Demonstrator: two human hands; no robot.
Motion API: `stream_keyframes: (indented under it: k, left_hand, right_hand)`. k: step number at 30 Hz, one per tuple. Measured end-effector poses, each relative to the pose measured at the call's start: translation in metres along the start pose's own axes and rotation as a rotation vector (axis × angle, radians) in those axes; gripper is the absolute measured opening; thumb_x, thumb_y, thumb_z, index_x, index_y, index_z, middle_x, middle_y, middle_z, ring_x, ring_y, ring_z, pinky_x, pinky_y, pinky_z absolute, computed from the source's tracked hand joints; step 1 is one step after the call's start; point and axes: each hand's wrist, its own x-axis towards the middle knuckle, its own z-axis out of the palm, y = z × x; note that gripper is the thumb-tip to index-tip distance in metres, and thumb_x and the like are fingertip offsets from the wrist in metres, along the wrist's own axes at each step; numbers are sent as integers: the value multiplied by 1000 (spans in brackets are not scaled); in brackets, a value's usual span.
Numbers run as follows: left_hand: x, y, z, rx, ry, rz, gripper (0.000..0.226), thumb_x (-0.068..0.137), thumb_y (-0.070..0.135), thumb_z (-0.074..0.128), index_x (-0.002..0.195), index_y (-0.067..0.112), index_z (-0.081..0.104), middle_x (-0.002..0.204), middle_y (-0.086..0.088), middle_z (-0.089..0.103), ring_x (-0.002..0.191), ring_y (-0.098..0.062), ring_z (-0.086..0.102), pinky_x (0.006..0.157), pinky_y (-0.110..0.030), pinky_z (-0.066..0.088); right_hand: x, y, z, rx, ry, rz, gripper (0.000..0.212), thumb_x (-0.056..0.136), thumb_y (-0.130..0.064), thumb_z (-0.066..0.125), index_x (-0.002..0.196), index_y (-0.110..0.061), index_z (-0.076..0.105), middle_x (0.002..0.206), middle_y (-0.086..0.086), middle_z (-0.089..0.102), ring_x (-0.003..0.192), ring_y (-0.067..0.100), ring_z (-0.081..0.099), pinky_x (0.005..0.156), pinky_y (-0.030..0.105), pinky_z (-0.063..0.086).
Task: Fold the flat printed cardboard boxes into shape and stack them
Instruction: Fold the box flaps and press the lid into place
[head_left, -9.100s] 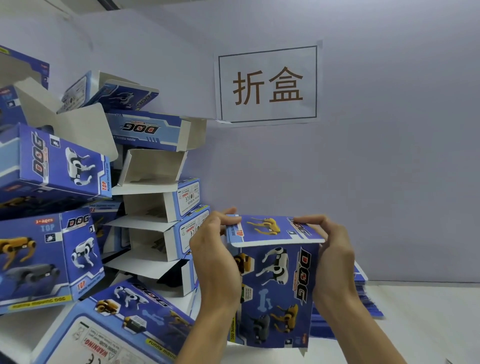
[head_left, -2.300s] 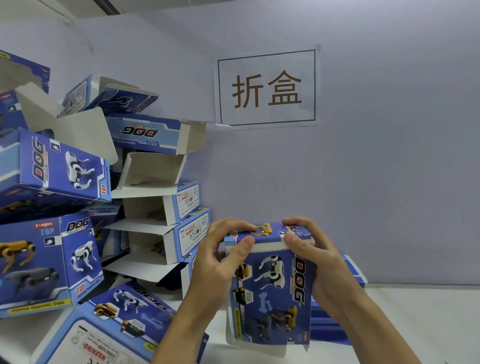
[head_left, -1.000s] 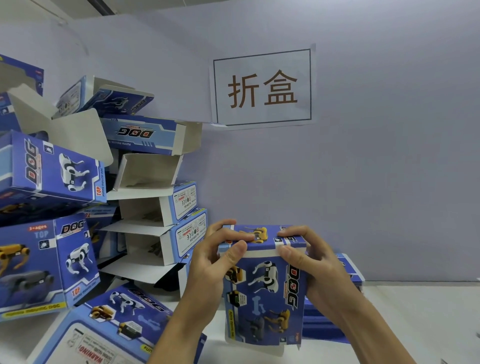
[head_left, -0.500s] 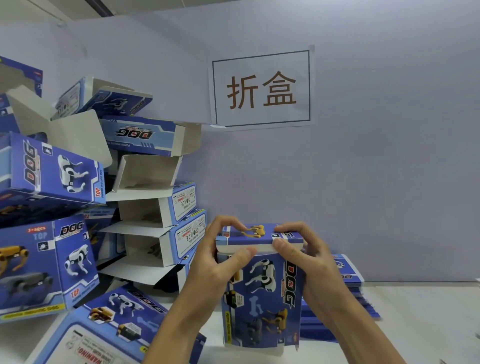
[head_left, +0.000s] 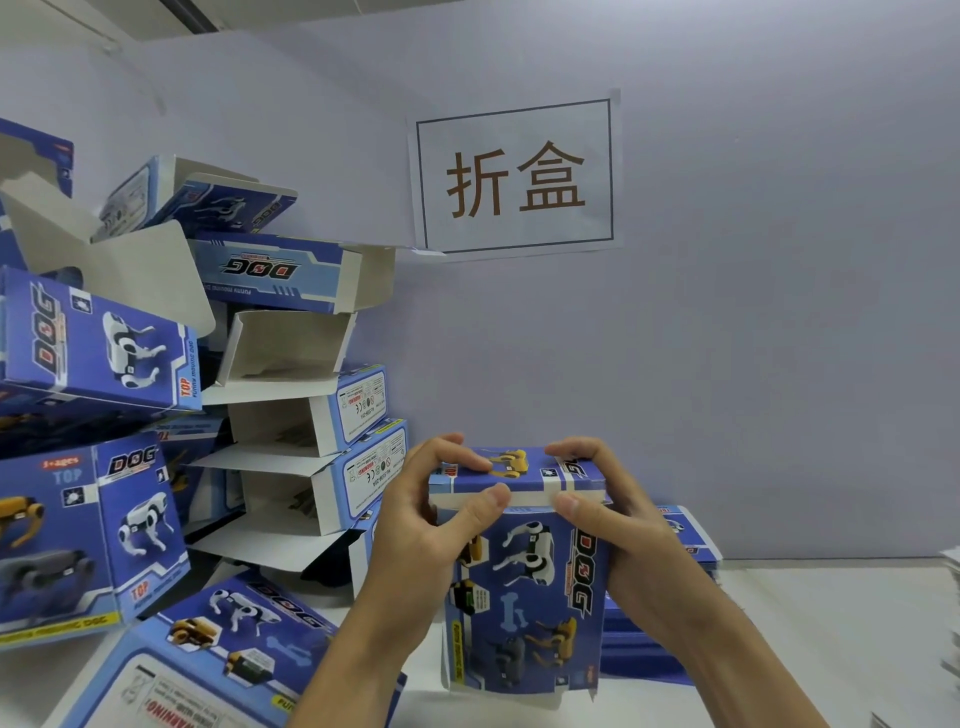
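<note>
Head-camera view: both hands grip an upright blue printed box (head_left: 524, 587) above a white table (head_left: 810, 623). The left hand (head_left: 421, 535) curls its fingers over the top flap, thumb pressing the flap's front edge. The right hand (head_left: 618, 525) mirrors it, fingers on top, thumb at the edge. Just behind the box lies a stack of flat boxes (head_left: 691, 535). At left, a pile of folded boxes (head_left: 291, 415) leans against the wall, below a paper sign (head_left: 514, 176).
</note>
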Motion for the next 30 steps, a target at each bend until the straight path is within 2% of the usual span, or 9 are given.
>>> stream_keyframes:
  k: [5,10,14,17,19,21,24,27,30]
  left_hand:
    - [0,2,3,54,12,46,17,71,29,76,86,31,68,120,19,59,105,-3,66,62,-27,59]
    - [-2,4,-2,99,-34,-11,17,70,36,75,84,35,66,121,23,55,113,-15,63,61,-27,58]
    - [-2,5,-6,146,-84,-26,20,75,40,82,86,36,65,122,27,52,125,-17,53,69,-34,61]
    - [-3,6,-7,177,-102,-8,16,74,42,74,86,39,64,123,29,50,128,-16,50,68,-31,60]
    - [-3,8,-9,175,-128,-8,22,73,41,81,88,40,65,129,28,47,127,-17,52,68,-29,59]
    - [-3,10,-11,196,-165,-5,33,67,40,90,92,41,68,135,26,43,127,-13,52,70,-31,61]
    - [-3,12,-9,220,-183,28,33,60,38,84,92,38,76,140,26,38,126,4,48,73,-32,62]
    - [-2,10,-4,191,-172,45,26,61,32,82,87,30,81,138,27,41,126,4,48,73,-33,62]
    - [-2,10,-2,159,-163,48,28,59,33,81,87,28,82,140,25,44,125,5,50,72,-34,62]
  right_hand:
    - [1,-1,-2,11,-61,15,42,75,-30,76,112,-42,59,108,9,73,92,35,72,72,38,60]
    - [2,2,0,-6,-21,7,42,72,-32,78,110,-37,60,106,9,73,90,34,72,70,39,60]
    - [1,3,0,21,0,14,33,76,-38,75,105,-33,61,104,12,72,87,33,72,67,40,60]
    - [1,4,2,3,44,-19,22,81,-36,73,98,-28,61,100,10,73,84,31,73,65,39,60]
    - [3,5,3,-6,65,-53,23,80,-37,74,94,-25,61,97,9,73,83,32,73,63,39,59]
    - [4,5,4,-3,74,-75,19,78,-35,72,89,-23,63,91,5,72,80,30,73,60,37,59]
    - [4,4,5,19,70,-76,16,71,-25,76,80,-19,65,83,4,68,73,26,71,57,34,57]
    - [4,2,6,30,71,-71,23,59,-28,74,74,-16,63,79,6,65,69,26,68,56,33,56]
    - [3,2,7,25,82,-77,15,67,-23,69,77,-15,62,83,10,66,71,28,68,57,34,56]
